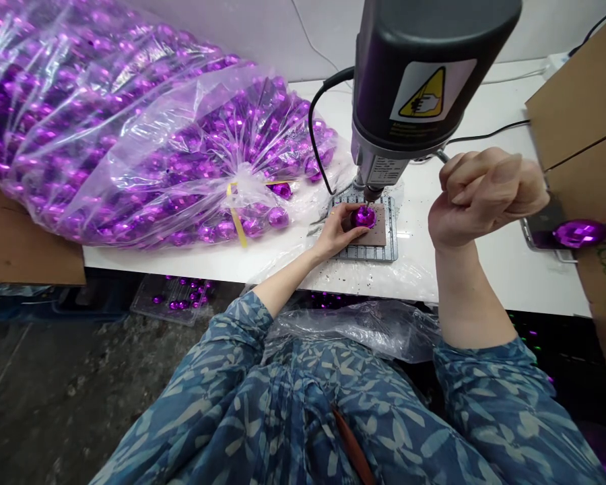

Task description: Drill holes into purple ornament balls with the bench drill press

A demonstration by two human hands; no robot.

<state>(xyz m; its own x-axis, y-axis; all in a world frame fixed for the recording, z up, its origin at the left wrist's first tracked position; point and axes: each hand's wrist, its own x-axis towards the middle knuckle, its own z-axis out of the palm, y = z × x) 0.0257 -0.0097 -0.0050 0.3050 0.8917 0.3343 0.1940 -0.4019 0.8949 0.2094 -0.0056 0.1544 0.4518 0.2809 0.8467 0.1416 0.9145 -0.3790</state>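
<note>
Blue leaf-print sleeve (217, 364) | left grip (336, 232) clamped on purple bauble (364, 217) atop wire rack (368, 253) | right grip (485, 195) shut round drill press lever (442, 156)

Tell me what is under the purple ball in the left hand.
A brown pad on a wire rack lies under the purple ball; the ball and left hand hide the pad's middle.

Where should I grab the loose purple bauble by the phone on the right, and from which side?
Pinch the purple bauble around its widest middle, coming from above and the near side. The phone crowds its left end and a cardboard sheet rises behind it, while its round, shiny faceted body probably gives little purchase to a loose grip.
</note>
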